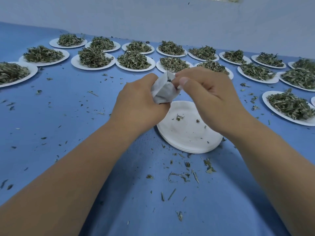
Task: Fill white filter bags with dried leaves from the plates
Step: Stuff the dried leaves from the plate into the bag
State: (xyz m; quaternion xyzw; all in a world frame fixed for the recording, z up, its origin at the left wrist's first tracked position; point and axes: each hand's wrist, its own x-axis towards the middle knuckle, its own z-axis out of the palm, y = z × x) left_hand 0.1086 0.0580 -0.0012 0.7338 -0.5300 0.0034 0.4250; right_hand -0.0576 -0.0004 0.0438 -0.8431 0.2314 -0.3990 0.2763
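While both hands meet above the blue table (71, 106), the left hand (136, 106) grips a white filter bag (162, 91), with its fingers curled round the lower part. The right hand (211, 103) pinches the bag's top edge between thumb and fingers. The bag is up in the air between the two hands and does not touch the table.

Right under the grip lies a stack of empty paper plates (185, 135). The right wrist hides part of the stack, and the left hand covers a bit of its far edge. Loose leaf bits (179, 176) lie all over the table, most of them on the near side of the stack, between the two arms.

Behind the grip, two rows of white paper plates run from left to right, and each one holds a heap of dried green leaves (133, 60). The right hand hides part of a full plate just behind it. To the right of the grip sits one more full plate (264, 99), a little apart from the rows. A pale wall (153, 17) stands behind the table.

The bag looks puffy, and dark leaf bits (169, 79) show at its open top. The top plate of the stack holds only a few crumbs of leaf.
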